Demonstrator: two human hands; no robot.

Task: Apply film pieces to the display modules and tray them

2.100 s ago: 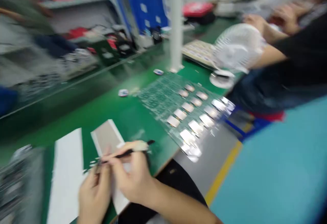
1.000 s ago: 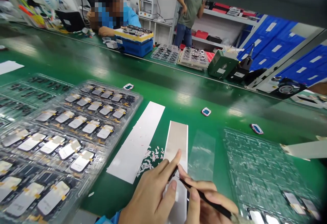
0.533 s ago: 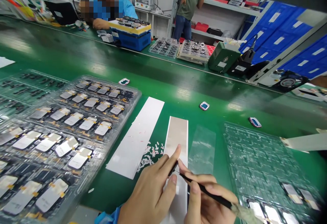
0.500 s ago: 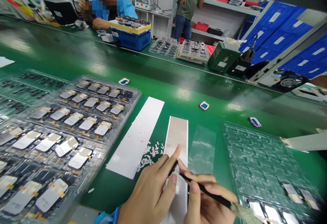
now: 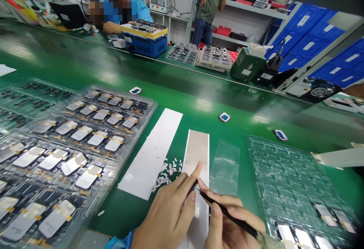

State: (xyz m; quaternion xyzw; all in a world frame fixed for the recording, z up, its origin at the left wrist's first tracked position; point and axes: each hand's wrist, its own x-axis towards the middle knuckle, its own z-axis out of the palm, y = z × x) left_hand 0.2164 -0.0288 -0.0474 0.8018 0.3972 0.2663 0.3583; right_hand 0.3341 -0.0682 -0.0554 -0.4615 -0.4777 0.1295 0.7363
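Left hand (image 5: 167,211): narrow, thumb and index finger closed on a dark part (image 5: 192,187). Only a bit of its edge shows between the fingers; the rest is hidden. Part sits at the fingertips, index tip pointing past it.

Right hand (image 5: 231,218): closed around a black tool (image 5: 241,224), shaft slanting from lower right up to the left. Tool's front end is right at the dark part; can't tell if it touches. Fingertips of both hands nearly meet there.

Below both hands: a long strip (image 5: 198,143) on the tabletop (image 5: 109,218), far end beige with white edges, sticking out beyond the fingers. Clear film (image 5: 224,165) just right of the strip, beyond the right hand.

White sheet (image 5: 150,154) left of the strip, scraps (image 5: 164,179) between the two, just off the left hand's knuckles.

Left tray (image 5: 146,114): past the sheet, rows of white-faced modules (image 5: 88,176). Right tray (image 5: 292,180): right of the right hand, a few modules at its near end.
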